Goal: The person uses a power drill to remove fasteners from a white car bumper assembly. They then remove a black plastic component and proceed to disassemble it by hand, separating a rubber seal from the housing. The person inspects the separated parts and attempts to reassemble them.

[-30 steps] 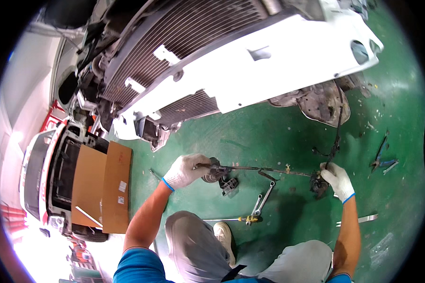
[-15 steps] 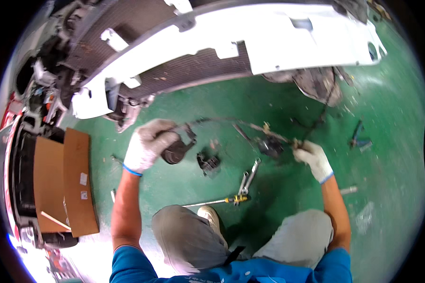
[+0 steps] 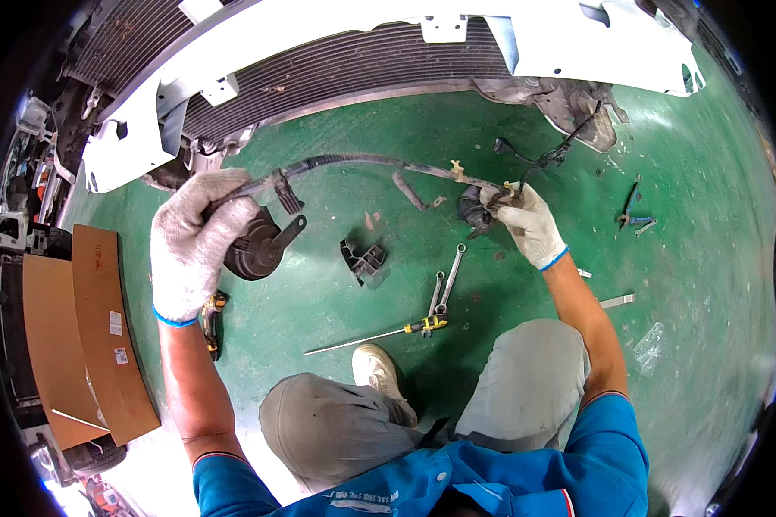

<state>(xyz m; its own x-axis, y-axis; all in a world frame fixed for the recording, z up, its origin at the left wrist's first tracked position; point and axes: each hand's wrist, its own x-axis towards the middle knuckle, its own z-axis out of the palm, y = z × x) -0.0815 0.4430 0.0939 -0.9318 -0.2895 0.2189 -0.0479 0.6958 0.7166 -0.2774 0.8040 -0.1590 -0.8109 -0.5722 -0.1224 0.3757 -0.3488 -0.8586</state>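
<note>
A dark wiring harness (image 3: 345, 159) arches between my two white-gloved hands. My left hand (image 3: 197, 241) grips its left end, fingers closed, with a black disc-shaped car horn (image 3: 257, 248) and its metal bracket hanging just beside the fingers. Whether the horn is itself held, I cannot tell. My right hand (image 3: 530, 226) pinches the harness's right part near some yellow clips (image 3: 459, 171). A second dark round part (image 3: 472, 212) shows beside those fingers, partly hidden. From there a thinner wire branch (image 3: 560, 153) runs toward the car's underside.
Ahead is a car front with a white bumper beam (image 3: 353, 33) and radiator (image 3: 353, 73). On the green floor lie a black plastic bracket (image 3: 364, 260), wrenches (image 3: 451, 277), a long yellow-black screwdriver (image 3: 424, 326), pliers (image 3: 634, 209) and a power tool (image 3: 214, 323). Cardboard (image 3: 103, 327) stands left.
My left hand has moved left and up toward me with the harness and horn. My right hand has shifted forward and slightly left, still gripping the harness. The view has tilted slightly.
</note>
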